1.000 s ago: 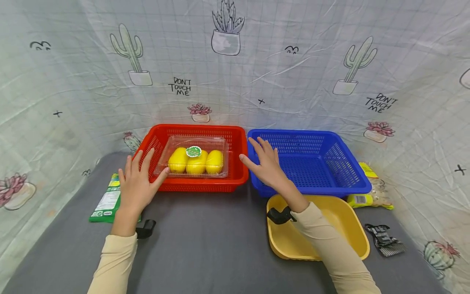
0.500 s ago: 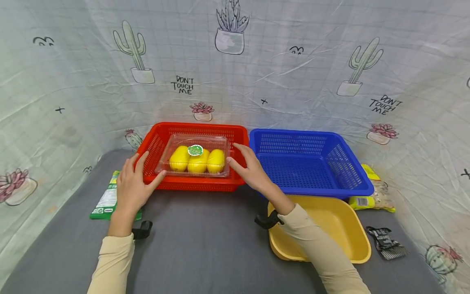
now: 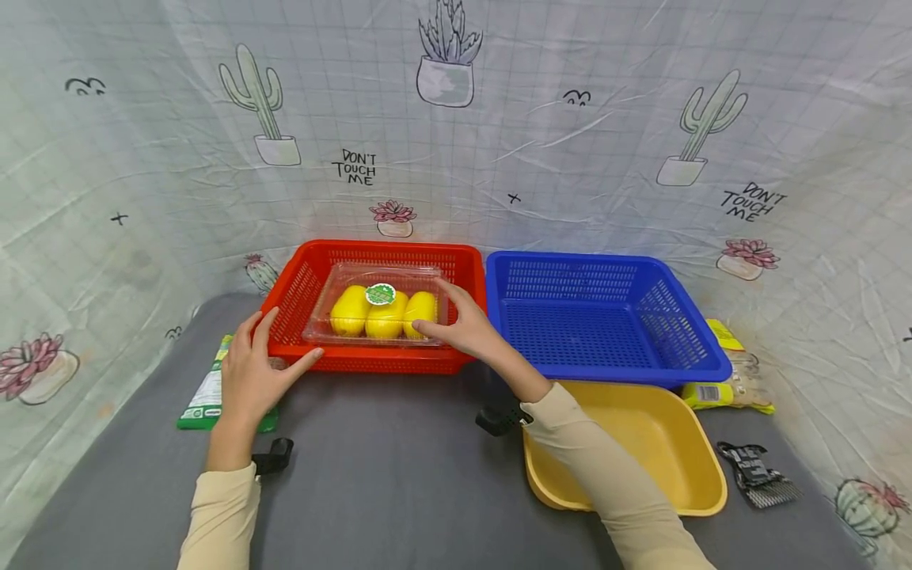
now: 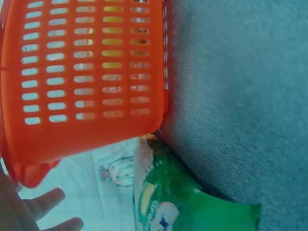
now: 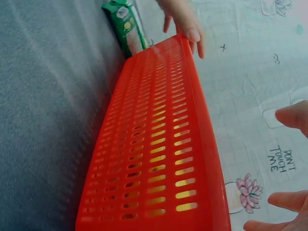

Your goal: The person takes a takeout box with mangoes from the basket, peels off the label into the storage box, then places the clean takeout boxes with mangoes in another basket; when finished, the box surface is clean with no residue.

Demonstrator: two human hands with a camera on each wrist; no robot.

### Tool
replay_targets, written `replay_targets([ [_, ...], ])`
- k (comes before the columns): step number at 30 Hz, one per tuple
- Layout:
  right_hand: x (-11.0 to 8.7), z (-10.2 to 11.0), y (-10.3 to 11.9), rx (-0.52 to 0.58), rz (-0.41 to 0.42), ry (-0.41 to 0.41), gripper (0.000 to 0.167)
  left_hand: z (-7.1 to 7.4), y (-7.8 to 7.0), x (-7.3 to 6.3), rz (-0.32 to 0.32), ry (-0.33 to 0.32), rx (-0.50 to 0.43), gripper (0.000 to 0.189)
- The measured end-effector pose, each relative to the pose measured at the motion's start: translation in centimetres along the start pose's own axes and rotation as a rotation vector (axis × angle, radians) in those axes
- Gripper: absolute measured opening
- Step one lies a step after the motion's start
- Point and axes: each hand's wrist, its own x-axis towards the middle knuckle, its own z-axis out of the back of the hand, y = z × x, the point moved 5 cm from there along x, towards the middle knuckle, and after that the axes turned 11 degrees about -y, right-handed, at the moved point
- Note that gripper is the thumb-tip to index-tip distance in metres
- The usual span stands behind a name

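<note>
A clear plastic clamshell box [image 3: 345, 339] with three yellow fruits [image 3: 385, 317] and a round green sticker lies in the red plastic basket [image 3: 385, 364]. My right hand [image 3: 466, 327] hovers over the box's right end, thumb and fingers spread apart; in the head view its thumb tip overlaps the rightmost fruit. At the basket's front left corner is my left hand [image 3: 252, 376], thumb toward the front rim and fingers at the left rim. The left wrist view shows fingers [image 4: 45, 202] straight and apart beside that corner.
A blue basket [image 3: 606, 370] stands right of the red one, with a yellow tray [image 3: 659, 443] in front. A green packet [image 3: 207, 400] lies at left. On the right are a yellow-and-clear packet [image 3: 741, 384] and a black packet [image 3: 755, 471]. Printed cloth hangs behind.
My right hand has moved left and down, from the gap between the baskets to over the box's right end. My left hand has lowered slightly to the red basket's corner.
</note>
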Motion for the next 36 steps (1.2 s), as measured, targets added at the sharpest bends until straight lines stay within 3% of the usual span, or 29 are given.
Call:
replay_targets([
  [12, 1.2, -1.6, -0.8, 0.060, -0.080, 0.031, 0.080, 0.6, 1.7, -0.6, 0.105, 0.038, -0.011, 0.098],
  [24, 2.6, -2.4, -2.1, 0.126, -0.181, 0.070, 0.074, 0.5, 1.8, -0.6, 0.116, 0.065, -0.008, 0.099],
  [36, 2.9, -3.0, -2.3, 0.092, -0.247, 0.101, 0.062, 0.4, 2.1, -0.5, 0.117, 0.069, -0.019, 0.099],
])
